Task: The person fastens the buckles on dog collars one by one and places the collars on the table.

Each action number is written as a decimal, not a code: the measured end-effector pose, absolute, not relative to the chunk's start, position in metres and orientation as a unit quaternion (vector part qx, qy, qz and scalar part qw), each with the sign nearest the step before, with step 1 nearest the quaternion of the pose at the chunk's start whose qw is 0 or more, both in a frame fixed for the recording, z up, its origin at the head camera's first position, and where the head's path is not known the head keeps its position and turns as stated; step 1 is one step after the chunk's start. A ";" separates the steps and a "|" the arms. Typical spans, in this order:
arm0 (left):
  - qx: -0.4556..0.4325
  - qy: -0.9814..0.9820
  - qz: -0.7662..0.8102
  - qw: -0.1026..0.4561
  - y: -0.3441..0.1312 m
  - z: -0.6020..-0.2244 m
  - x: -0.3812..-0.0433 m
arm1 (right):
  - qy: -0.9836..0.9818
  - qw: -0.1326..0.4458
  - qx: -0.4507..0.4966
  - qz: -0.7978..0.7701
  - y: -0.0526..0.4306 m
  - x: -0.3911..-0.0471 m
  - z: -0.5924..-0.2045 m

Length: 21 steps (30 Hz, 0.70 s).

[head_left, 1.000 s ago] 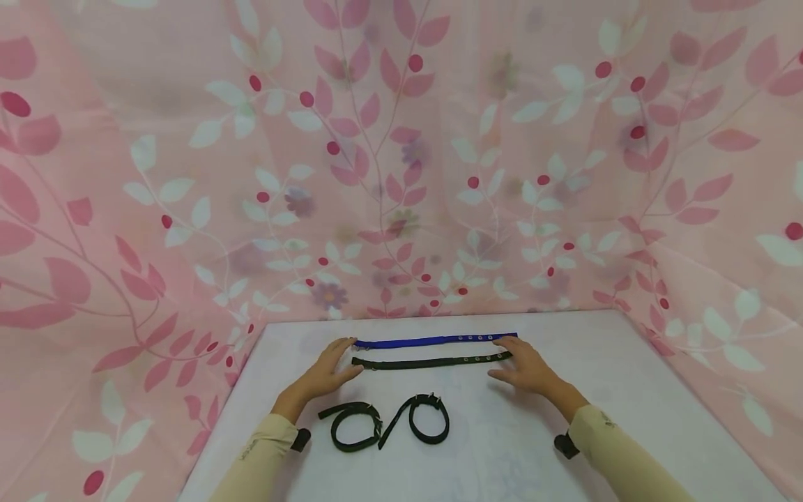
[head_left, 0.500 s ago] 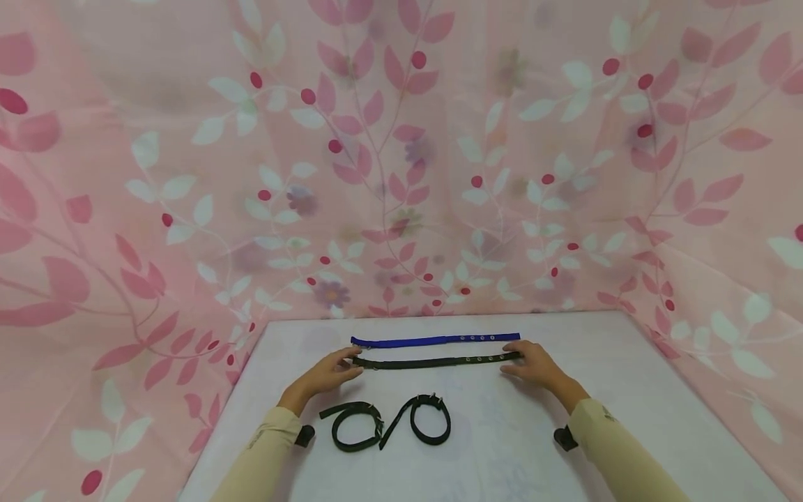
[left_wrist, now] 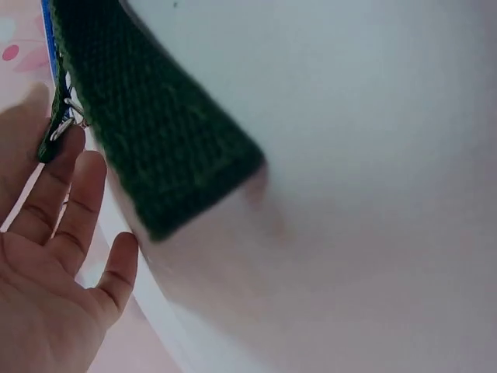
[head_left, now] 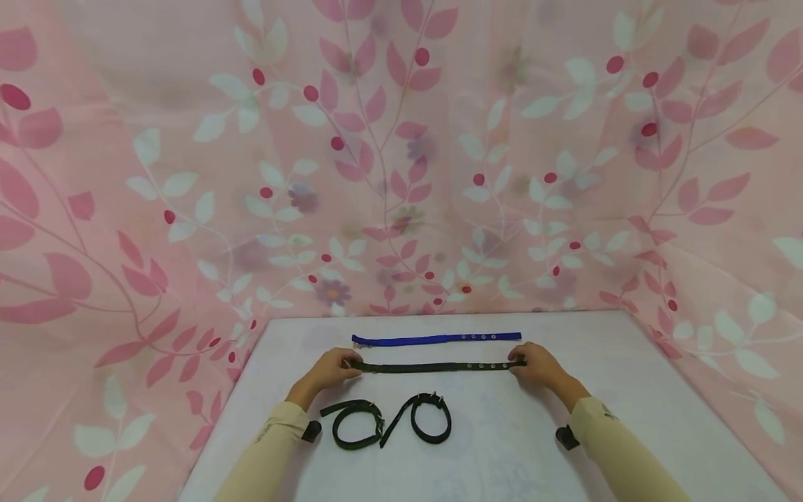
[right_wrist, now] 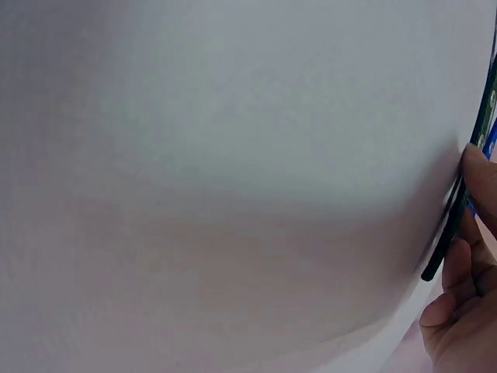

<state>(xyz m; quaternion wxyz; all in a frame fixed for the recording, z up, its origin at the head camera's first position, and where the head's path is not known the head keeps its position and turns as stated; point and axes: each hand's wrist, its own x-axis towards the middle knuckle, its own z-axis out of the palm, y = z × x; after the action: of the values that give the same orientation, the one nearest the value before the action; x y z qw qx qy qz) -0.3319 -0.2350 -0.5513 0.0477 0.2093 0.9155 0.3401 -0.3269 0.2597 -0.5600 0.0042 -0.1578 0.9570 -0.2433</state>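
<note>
A dark green collar (head_left: 426,367) with eyelets and a metal buckle stretches straight between my hands. My left hand (head_left: 327,371) holds its buckle end; in the left wrist view the buckle (left_wrist: 62,128) sits at the fingertips. My right hand (head_left: 541,366) pinches the eyelet end, and the right wrist view shows the collar's tip (right_wrist: 435,264) poking out past the fingers. Behind it, a blue collar (head_left: 433,340) lies straight and parallel. Nearer me are two coiled dark collars, the left one (head_left: 354,445) and the right one (head_left: 448,422).
The white table (head_left: 521,446) carries all the collars. A pink leaf-patterned cloth (head_left: 389,174) stands behind the table and along both sides. A broad green strap end (left_wrist: 163,140) looms close to the left wrist camera. Black wrist cameras (head_left: 567,438) sit below the sleeves.
Both hands have come down from beside the blue collar to the green one and taken hold of its ends. The green collar has shifted slightly right and toward me, pulled straighter.
</note>
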 end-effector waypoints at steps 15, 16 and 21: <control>0.156 0.921 0.353 0.042 -0.231 -0.538 -0.327 | 0.932 0.055 -0.068 -0.351 0.261 -0.319 -0.561; 0.157 0.921 0.356 0.037 -0.230 -0.535 -0.326 | 0.925 0.053 -0.054 -0.373 0.260 -0.318 -0.559; 0.155 0.910 0.384 0.024 -0.228 -0.520 -0.321 | 0.875 0.034 -0.005 -0.483 0.256 -0.311 -0.540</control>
<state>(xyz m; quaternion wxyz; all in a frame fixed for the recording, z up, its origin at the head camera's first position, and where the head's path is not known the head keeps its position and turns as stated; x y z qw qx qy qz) -0.3214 -0.2282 -0.5202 0.0241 0.1548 0.9098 0.3844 -0.3108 0.2557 -0.5397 0.0338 -0.0045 0.8750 -0.4829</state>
